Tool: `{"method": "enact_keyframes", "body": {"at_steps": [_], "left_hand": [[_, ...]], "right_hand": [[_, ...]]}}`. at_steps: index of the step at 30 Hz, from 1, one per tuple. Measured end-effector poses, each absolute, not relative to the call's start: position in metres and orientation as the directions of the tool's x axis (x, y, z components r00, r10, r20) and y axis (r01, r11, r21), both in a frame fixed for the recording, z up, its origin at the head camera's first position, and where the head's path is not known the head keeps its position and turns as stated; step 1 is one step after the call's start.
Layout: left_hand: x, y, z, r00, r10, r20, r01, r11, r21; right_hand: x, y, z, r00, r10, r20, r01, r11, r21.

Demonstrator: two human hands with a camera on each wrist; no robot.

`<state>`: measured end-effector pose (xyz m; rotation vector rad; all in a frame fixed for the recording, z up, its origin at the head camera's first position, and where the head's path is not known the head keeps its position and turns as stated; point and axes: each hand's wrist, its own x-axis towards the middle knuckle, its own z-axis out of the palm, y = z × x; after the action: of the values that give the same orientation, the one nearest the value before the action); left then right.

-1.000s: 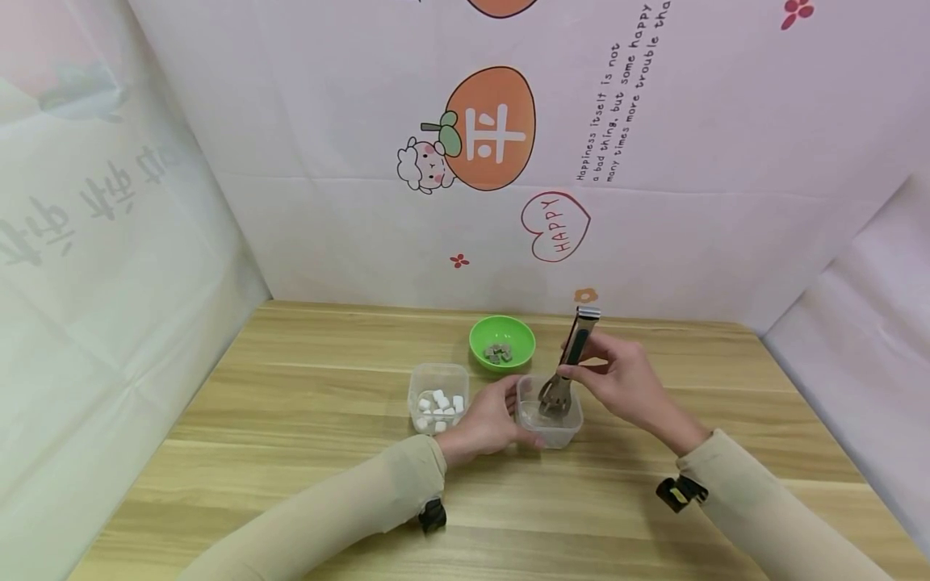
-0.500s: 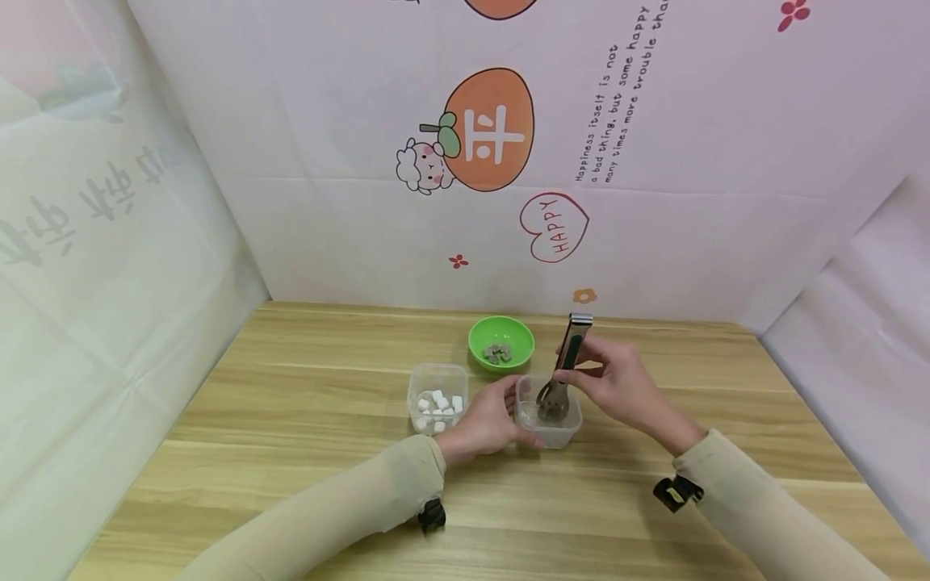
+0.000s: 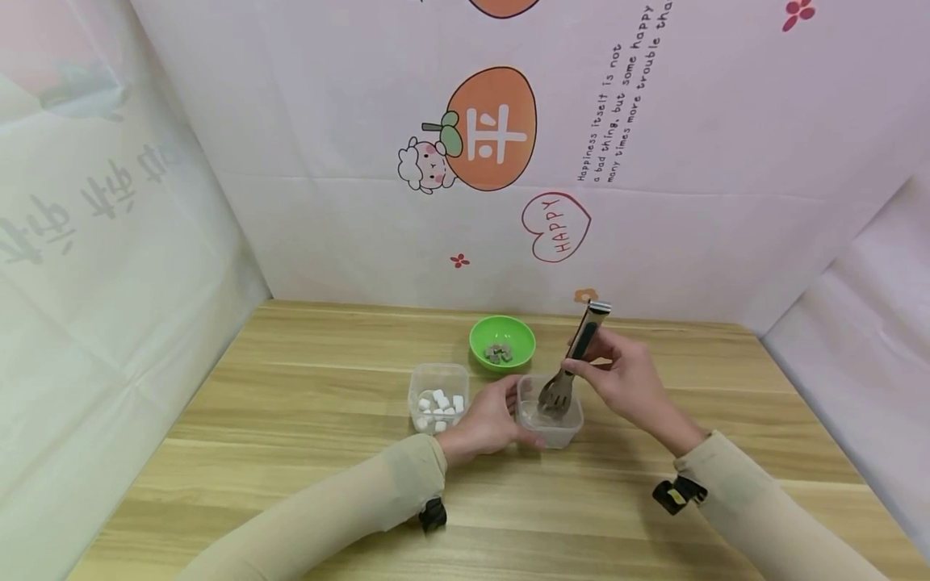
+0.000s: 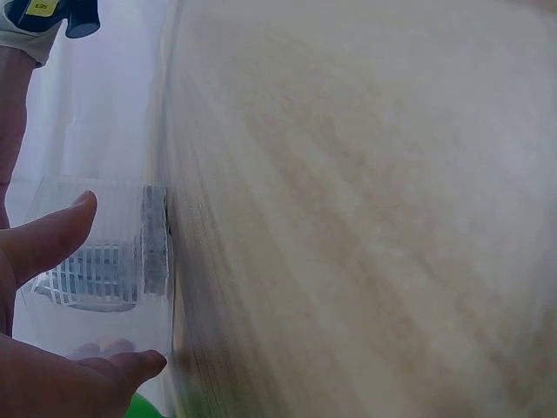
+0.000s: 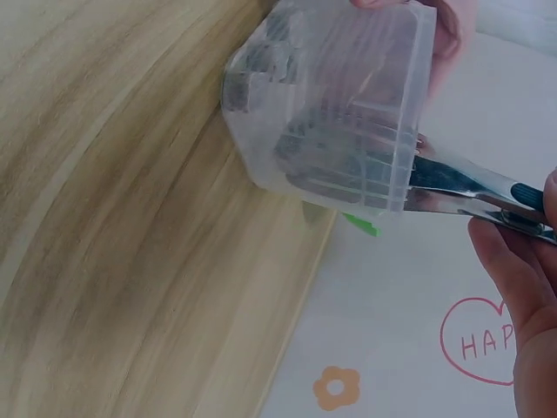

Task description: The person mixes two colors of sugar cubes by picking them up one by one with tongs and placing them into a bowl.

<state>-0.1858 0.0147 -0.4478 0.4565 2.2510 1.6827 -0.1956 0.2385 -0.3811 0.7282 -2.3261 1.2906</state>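
Observation:
My left hand [image 3: 488, 421] holds a clear plastic container [image 3: 558, 436] from its left side, thumb at the front and fingers behind. In the left wrist view, the thumb [image 4: 57, 239] and a fingertip [image 4: 150, 364] lie against its wall. My right hand [image 3: 621, 379] pinches a pair of metal tongs [image 3: 584, 339] with dark grip patches. Their slotted heads reach down inside the container, and the handle leans right. Through the cloudy wall in the right wrist view, blocky translucent shapes [image 5: 261, 70] show near the container's bottom; what they are is hard to tell.
Left of my left hand stands a second clear container [image 3: 439, 373] with several white cubes [image 3: 439, 399]. Behind both sits a green bowl [image 3: 483, 332] holding several grey-brown cubes [image 3: 498, 353]. A printed cloth [image 3: 349, 242] hangs at the back edge of the wooden table [image 3: 312, 387].
The tongs first stood more upright and dipped slightly, then rose and tilted to the right, with their heads still in the container. My left hand and both containers have stayed put.

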Motion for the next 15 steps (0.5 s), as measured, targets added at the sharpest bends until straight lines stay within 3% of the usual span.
{"method": "enact_keyframes", "body": {"at_steps": [10, 15], "left_hand": [[-0.186, 0.015, -0.448, -0.906, 0.421, -0.038, 0.081, 0.261, 0.962], [-0.186, 0.015, -0.448, -0.909, 0.415, -0.041, 0.076, 0.262, 0.962]], "right_hand": [[-0.193, 0.242, -0.366, -0.826, -0.115, 0.551, -0.537, 0.454, -0.711], [-0.191, 0.245, -0.353, -0.864, -0.054, 0.500, -0.479, 0.389, -0.787]]}}
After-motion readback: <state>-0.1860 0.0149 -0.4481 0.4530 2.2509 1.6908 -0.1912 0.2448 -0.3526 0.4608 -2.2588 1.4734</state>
